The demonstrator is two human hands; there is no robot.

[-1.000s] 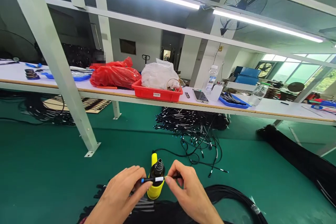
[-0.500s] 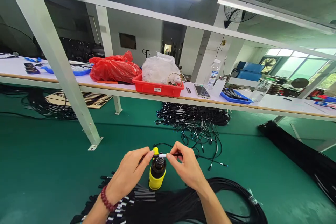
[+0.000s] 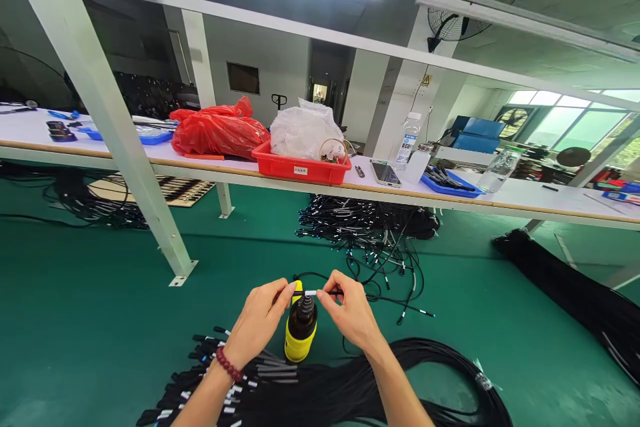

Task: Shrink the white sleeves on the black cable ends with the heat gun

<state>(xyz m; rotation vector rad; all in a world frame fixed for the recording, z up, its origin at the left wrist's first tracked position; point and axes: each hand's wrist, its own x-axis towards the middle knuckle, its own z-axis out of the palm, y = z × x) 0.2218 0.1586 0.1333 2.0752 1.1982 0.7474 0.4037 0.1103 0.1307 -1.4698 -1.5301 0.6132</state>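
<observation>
Between my two hands a thin black cable is stretched level, with a short white sleeve (image 3: pixel 311 293) showing in the middle. My left hand (image 3: pixel 263 320) pinches it on the left with thumb and forefinger; a dark red bead bracelet (image 3: pixel 229 365) is on that wrist. On the right my right hand (image 3: pixel 350 310) pinches the same cable close to the sleeve. Directly below stands a yellow and black heat gun (image 3: pixel 300 340), its ringed nozzle pointing up near the sleeve; I cannot tell whether they touch. Bundled black cables (image 3: pixel 310 393) with white-labelled ends lie nearest me.
A long white table (image 3: pixel 240 170) crosses ahead, bearing a red bag (image 3: pixel 217 133), a red bin (image 3: pixel 300 170), a phone (image 3: pixel 385 173) and bottles. Its white post (image 3: pixel 135 147) rises at left. More cable heaps (image 3: pixel 360 223) lie on the green floor, another (image 3: pixel 565 300) at right.
My left wrist and forearm have shifted slightly to the right and the cable has risen a little. Both hands keep their pinch over the heat gun.
</observation>
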